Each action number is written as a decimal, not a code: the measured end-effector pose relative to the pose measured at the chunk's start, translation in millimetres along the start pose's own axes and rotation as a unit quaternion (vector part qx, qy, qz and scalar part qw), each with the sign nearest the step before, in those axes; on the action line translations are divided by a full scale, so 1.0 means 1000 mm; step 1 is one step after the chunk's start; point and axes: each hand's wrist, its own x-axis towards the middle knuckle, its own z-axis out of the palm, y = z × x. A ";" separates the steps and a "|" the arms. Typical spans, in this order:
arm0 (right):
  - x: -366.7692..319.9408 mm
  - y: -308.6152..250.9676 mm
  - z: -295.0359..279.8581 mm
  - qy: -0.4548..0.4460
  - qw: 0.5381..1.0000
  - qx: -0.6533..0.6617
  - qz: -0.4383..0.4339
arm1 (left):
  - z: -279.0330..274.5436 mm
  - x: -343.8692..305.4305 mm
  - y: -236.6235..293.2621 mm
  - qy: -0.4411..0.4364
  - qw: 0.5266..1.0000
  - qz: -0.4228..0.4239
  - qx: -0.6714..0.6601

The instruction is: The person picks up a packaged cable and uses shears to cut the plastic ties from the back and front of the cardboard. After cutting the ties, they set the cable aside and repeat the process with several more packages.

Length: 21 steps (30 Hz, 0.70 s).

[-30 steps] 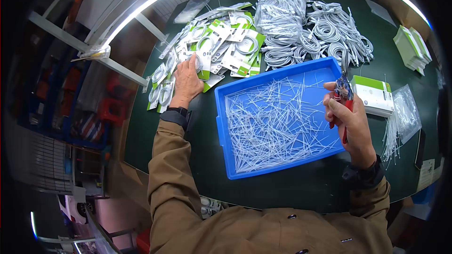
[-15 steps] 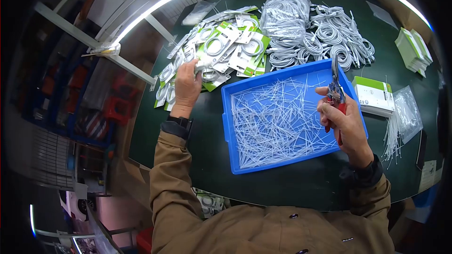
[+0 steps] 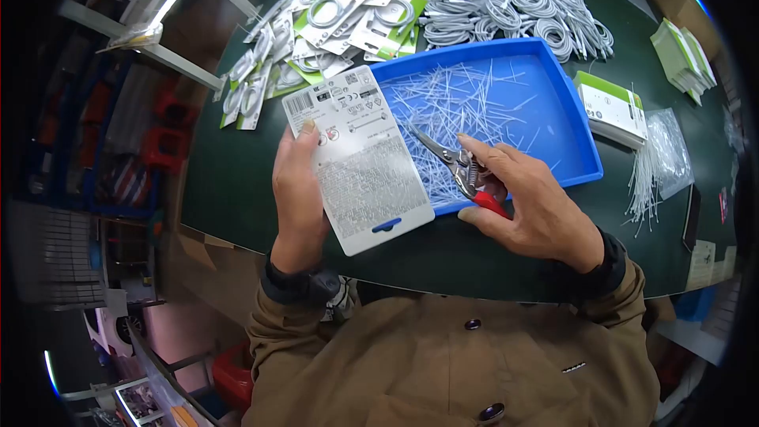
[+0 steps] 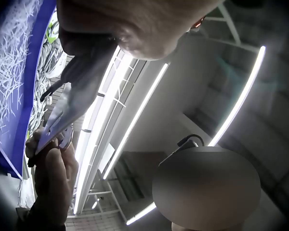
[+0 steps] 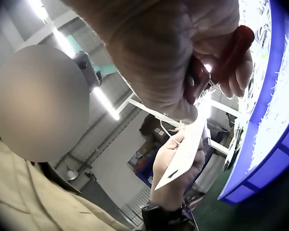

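My left hand [image 3: 299, 202] holds a white packaging card [image 3: 368, 190] by its left side, thumb on the printed back, with a blue-edged hang hole at the near end. In my right hand [image 3: 545, 209] are red-handled cutters [image 3: 457, 160], their metal tips close to the card's right edge. The right wrist view shows a red handle [image 5: 235, 50] within the right hand's grip, and a thin white strip [image 5: 166, 129] sticking out beside the card. Behind the card lies a blue tray [image 3: 557, 115] scattered with thin white strips [image 3: 451, 103], partly covered by card and hands.
Carded cables [image 3: 340, 20] are heaped at the back left, beside coiled grey cables [image 3: 545, 8]. On the right stand a stack of green-and-white cards [image 3: 613, 115], a bunch of white ties [image 3: 644, 178] and a clear bag [image 3: 670, 150]. More cards [image 3: 684, 59] sit at far right.
My left hand has left the heap of carded cables and come toward my body with a card. The right hand has moved left and turned the cutters toward it. The head view has shifted.
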 end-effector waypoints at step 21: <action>-0.036 0.015 0.003 0.013 0.988 -0.156 0.005 | 0.034 -0.059 -0.069 -0.117 0.988 -0.096 -0.032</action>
